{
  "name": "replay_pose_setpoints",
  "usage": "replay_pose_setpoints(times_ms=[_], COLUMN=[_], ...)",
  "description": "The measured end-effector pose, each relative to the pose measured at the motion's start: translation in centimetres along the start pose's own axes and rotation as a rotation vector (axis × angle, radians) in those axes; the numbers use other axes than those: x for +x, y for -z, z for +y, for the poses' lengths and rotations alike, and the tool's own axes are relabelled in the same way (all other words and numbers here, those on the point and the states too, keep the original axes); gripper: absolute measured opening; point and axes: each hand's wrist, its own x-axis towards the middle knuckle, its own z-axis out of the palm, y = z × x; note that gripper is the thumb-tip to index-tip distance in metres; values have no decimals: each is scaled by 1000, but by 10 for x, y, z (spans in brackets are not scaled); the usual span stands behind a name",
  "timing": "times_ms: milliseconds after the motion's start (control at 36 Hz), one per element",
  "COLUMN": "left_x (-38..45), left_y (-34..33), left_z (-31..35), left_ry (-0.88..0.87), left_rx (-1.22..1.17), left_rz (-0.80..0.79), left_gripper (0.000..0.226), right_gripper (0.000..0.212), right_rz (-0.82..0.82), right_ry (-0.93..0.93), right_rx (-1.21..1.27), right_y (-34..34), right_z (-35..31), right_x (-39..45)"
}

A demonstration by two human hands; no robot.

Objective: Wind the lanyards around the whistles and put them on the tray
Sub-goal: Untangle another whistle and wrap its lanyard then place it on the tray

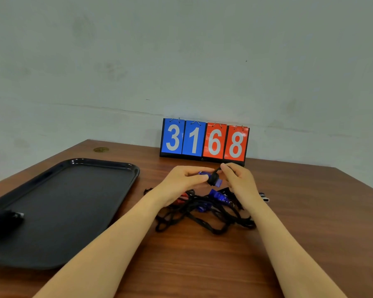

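While pinched between both hands' fingers (199, 179), whistle (216, 181) hovers

I've got one view only, from the head camera, wide-angle, looking forward and down across the counter (202, 265) toward the wall (181, 50) behind it. It sits close above the forearms, so the hands (211, 179) land near the middle and the tray (136, 171) lies left.

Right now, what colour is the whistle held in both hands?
Blue, with black lanyard wound round its middle. The whistle shows best in the head view, the only one.
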Motion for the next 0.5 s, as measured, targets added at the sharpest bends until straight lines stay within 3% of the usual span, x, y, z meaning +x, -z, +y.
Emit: replay_pose_setpoints(times_ms=[306,500], left_x=[1,7], left_y=[-11,-3], left_z=[3,2], left_ry=[53,10], left_rx=[-641,-976], left_rz=[-15,162], left_gripper=[27,25], right_gripper=[24,30], right_rz=[-21,-125], right_ry=[-208,-125], right_rx=[261,95], right_y=[-6,-20], right_z=[5,7], right_x=[0,-2])
